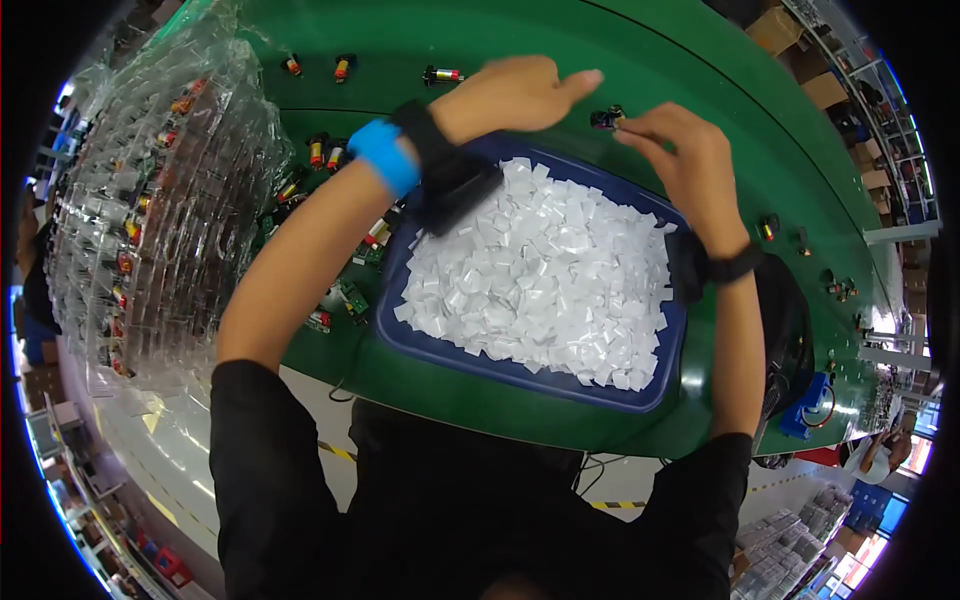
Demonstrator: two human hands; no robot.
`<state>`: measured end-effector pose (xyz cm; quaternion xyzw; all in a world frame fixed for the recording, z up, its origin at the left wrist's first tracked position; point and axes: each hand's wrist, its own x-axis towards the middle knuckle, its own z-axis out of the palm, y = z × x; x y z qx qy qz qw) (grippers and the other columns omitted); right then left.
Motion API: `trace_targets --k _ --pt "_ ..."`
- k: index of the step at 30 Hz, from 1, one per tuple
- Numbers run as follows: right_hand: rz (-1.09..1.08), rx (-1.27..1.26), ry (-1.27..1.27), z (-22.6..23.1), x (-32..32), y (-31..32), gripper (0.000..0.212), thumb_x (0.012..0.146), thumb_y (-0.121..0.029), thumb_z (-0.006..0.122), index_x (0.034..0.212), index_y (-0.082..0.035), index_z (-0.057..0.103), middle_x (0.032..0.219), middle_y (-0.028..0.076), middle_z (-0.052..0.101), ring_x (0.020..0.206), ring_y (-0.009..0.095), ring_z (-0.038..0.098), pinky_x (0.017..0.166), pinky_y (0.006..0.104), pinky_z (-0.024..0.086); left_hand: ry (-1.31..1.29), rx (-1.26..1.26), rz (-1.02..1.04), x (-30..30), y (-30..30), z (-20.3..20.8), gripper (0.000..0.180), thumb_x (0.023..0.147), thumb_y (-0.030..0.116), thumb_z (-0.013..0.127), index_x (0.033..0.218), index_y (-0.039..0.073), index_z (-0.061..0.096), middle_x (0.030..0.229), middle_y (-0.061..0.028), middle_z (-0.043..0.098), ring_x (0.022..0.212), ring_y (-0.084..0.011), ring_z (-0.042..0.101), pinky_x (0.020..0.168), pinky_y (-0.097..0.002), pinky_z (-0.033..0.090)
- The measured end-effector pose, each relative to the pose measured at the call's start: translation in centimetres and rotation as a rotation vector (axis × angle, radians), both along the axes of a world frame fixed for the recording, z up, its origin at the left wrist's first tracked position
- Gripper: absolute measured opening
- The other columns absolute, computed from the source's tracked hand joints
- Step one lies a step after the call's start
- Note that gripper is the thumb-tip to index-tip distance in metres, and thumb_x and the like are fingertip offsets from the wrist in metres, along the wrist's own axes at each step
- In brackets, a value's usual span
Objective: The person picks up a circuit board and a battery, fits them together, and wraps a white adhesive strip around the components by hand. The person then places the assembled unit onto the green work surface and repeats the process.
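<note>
My right hand (690,150), closed in a pinch, holds a small dark electronic part (603,119) with a yellowish bit by its fingertips, over the green table beyond the tub. To its left, my left hand (520,95) is smeared by motion, its thumb stretched out toward the right; its other fingers are hidden. Below both hands stands a blue tub (520,378) filled with small white square pieces (540,270). Behind my left hand lies a small cylindrical part (442,76) with a red and yellow wrap. Both wrists wear black bands, and a blue band circles the left one.
Stacked clear plastic trays (150,240) holding similar parts, wrapped in film, rise at the left. Loose parts and green circuit boards (352,298) crowd the tub's left side. More parts (840,287) lie on the right, near a black rounded object (790,340) and a blue item (806,408).
</note>
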<state>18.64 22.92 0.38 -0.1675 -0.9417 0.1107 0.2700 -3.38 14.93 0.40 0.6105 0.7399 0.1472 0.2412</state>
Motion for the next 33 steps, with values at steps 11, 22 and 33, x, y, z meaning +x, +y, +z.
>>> trace_targets --k 11,22,33 --pt "0.067 -0.318 0.173 2.3 2.2 -8.7 0.017 0.079 0.001 0.078 0.095 0.000 0.073 0.096 0.005 0.070 0.080 0.013 0.069 0.059 0.0236 0.054 -1.087 0.175 0.022 5.1 -11.5 -1.0 0.037 0.094 0.019 0.071 0.122 -0.001 0.057 0.094 -0.0064 0.070 0.069 -0.0073 0.058 0.047 -0.0190 0.039" --pt "-0.044 -0.979 0.088 0.1 2.7 -8.5 0.017 0.084 -0.003 0.077 0.097 0.002 0.067 0.091 0.006 0.069 0.076 0.009 0.066 0.054 0.0213 0.055 -1.009 0.347 0.041 7.3 -13.1 -2.9 0.036 0.091 0.013 0.072 0.121 0.003 0.055 0.091 -0.0042 0.066 0.077 -0.0097 0.061 0.056 -0.0239 0.050" --pt "-0.010 -0.686 0.077 -0.5 2.7 -8.7 0.012 0.085 -0.002 0.075 0.093 0.003 0.067 0.091 0.007 0.067 0.079 0.011 0.065 0.060 0.0234 0.054 -0.909 0.354 0.114 7.3 -13.2 -3.2 0.037 0.091 0.013 0.073 0.122 0.000 0.057 0.092 -0.0049 0.067 0.082 -0.0106 0.064 0.061 -0.0234 0.054"
